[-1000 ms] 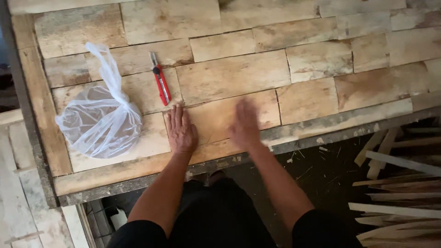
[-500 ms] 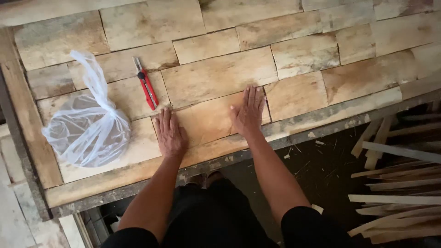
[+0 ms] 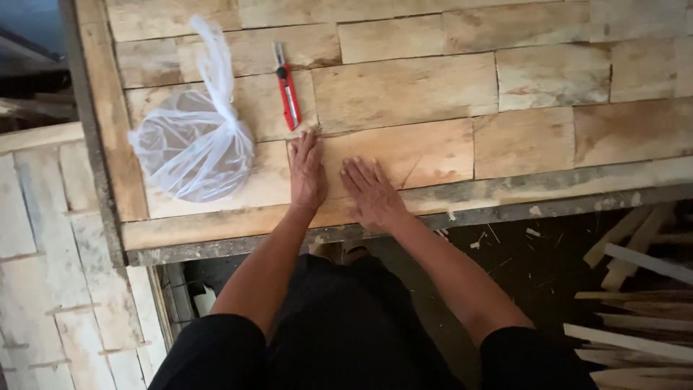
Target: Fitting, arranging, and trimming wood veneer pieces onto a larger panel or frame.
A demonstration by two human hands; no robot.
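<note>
A pale wooden board (image 3: 393, 153) lies in the near row of a panel of boards (image 3: 404, 87), close to the panel's front edge. Both hands press flat on it: the left hand (image 3: 306, 173) on its left end, fingers straight and close together, the right hand (image 3: 372, 193) just beside it, fingers slightly spread, neither gripping anything. A red utility knife (image 3: 287, 94) lies just beyond the left fingertips. A knotted clear plastic bag (image 3: 193, 144) sits to the left. Loose wood strips (image 3: 635, 303) lie on the floor at right.
</note>
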